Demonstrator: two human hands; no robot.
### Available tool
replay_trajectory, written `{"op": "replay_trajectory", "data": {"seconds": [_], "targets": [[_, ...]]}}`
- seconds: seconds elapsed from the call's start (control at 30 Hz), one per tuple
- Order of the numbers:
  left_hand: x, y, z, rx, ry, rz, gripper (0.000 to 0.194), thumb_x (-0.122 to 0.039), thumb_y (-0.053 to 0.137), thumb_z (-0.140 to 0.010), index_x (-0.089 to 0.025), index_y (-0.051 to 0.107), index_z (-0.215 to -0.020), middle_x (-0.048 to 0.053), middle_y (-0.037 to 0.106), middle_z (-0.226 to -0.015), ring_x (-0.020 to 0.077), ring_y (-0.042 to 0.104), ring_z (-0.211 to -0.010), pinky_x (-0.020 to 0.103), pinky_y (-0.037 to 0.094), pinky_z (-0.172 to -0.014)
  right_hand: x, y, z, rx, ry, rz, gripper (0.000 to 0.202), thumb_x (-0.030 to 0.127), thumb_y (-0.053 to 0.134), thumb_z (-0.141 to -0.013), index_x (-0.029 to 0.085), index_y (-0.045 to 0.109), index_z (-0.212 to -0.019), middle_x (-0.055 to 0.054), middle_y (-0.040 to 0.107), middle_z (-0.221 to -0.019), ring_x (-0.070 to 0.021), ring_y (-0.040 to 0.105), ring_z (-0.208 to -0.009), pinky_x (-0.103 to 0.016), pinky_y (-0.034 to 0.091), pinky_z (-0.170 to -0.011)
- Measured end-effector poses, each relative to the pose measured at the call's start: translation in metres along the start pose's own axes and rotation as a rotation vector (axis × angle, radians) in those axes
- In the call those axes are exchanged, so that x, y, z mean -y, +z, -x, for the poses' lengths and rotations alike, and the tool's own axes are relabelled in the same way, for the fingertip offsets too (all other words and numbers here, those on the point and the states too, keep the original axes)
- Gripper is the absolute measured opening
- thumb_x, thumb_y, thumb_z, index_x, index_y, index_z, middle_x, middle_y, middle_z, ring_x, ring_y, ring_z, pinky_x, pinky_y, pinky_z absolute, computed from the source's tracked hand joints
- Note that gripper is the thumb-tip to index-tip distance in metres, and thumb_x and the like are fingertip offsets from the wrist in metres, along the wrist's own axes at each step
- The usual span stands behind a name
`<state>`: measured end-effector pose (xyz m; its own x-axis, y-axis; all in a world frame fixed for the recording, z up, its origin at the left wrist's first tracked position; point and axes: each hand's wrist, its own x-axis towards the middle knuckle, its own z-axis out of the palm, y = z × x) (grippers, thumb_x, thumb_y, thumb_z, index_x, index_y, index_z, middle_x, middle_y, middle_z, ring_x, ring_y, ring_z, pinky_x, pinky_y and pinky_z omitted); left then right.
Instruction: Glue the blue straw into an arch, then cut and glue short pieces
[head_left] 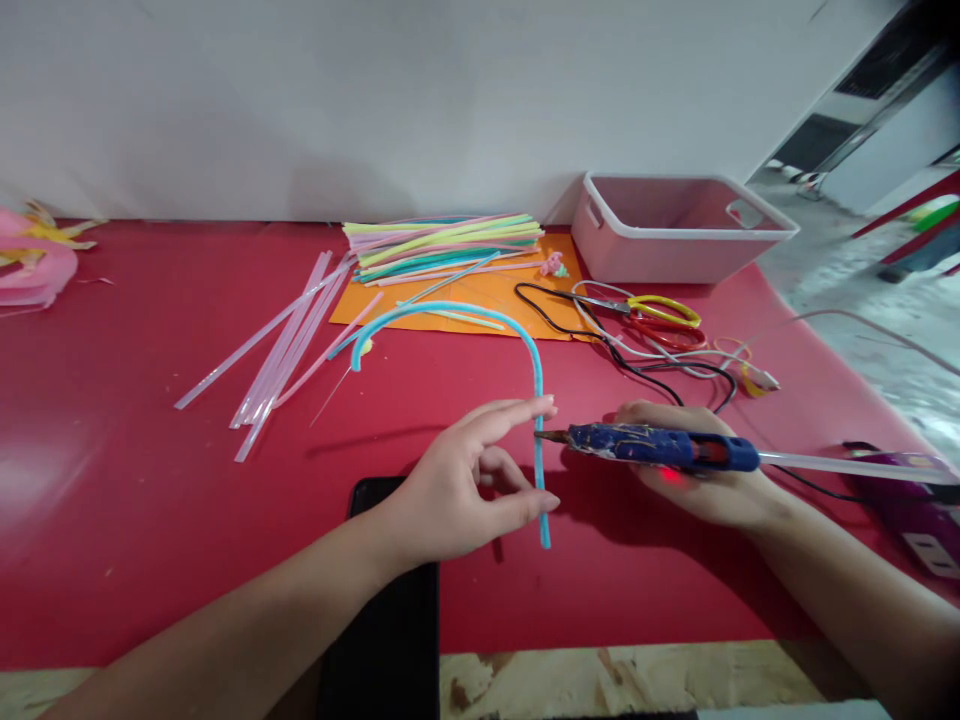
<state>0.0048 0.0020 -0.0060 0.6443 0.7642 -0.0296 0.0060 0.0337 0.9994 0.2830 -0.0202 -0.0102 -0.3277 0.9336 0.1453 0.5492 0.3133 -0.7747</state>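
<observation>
A blue pipe cleaner [465,309], bent into an arch, is held by my left hand [457,490] between fingers and thumb near its straight lower end. My right hand [697,480] grips a blue hot glue gun [637,443] lying on its side, a red light glowing below its body. The gun's nozzle meets the pipe cleaner between my left fingertips and thumb, as far as I can see. From the back of the gun a clear glue stick [847,466] sticks out to the right. Any glue at the tip is too small to make out.
Pipe cleaners [442,245] in several colours lie on an orange envelope [555,325]. Clear glue sticks [285,350] are at left, scissors [660,315] and tangled cables at right. A pink basket [675,240] stands behind; a black phone-like slab [390,640] lies under my left forearm.
</observation>
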Motion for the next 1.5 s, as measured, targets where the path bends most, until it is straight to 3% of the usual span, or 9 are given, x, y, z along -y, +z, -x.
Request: {"op": "replay_trajectory", "data": {"seconds": [0.23, 0.5, 0.77, 1.5], "targets": [[-0.0009, 0.0020, 0.0005, 0.003, 0.008, -0.011, 0.074, -0.018, 0.077, -0.080, -0.027, 0.048, -0.148, 0.016, 0.043, -0.153, 0.0058, 0.068, -0.072, 0.023, 0.059, -0.068, 0.0000, 0.0003, -0.0011, 0.014, 0.010, 0.006, 0.010, 0.027, 0.067, -0.081, 0.022, 0.067, -0.090, -0.005, 0.071, -0.081, -0.0188, 0.065, -0.065, -0.030, 0.052, -0.059], [0.0008, 0.0010, 0.0010, -0.001, 0.004, 0.008, 0.072, -0.020, 0.078, -0.080, -0.029, 0.050, -0.146, 0.015, 0.036, -0.160, 0.0049, 0.069, -0.072, 0.019, 0.057, -0.063, -0.0050, -0.0038, 0.0003, -0.005, 0.002, 0.021, 0.007, 0.025, 0.066, -0.082, 0.024, 0.066, -0.089, -0.002, 0.069, -0.075, -0.0171, 0.062, -0.060, -0.028, 0.050, -0.055], [0.0012, 0.0017, -0.0001, 0.022, 0.006, 0.008, 0.073, -0.019, 0.078, -0.080, -0.028, 0.049, -0.147, 0.016, 0.045, -0.152, 0.0053, 0.068, -0.070, 0.020, 0.057, -0.063, -0.0032, -0.0013, 0.0008, 0.005, 0.019, 0.033, 0.010, 0.029, 0.066, -0.083, 0.023, 0.067, -0.091, -0.005, 0.071, -0.079, -0.0195, 0.064, -0.063, -0.031, 0.051, -0.057], [0.0000, 0.0023, 0.0005, -0.008, 0.007, 0.017, 0.074, -0.018, 0.078, -0.079, -0.029, 0.050, -0.146, 0.015, 0.043, -0.155, 0.0059, 0.068, -0.071, 0.020, 0.057, -0.062, -0.0011, -0.0041, 0.0013, 0.015, -0.053, -0.002, 0.009, 0.022, 0.063, -0.086, 0.021, 0.066, -0.094, -0.004, 0.069, -0.080, -0.0154, 0.062, -0.063, -0.026, 0.047, -0.056]]}}
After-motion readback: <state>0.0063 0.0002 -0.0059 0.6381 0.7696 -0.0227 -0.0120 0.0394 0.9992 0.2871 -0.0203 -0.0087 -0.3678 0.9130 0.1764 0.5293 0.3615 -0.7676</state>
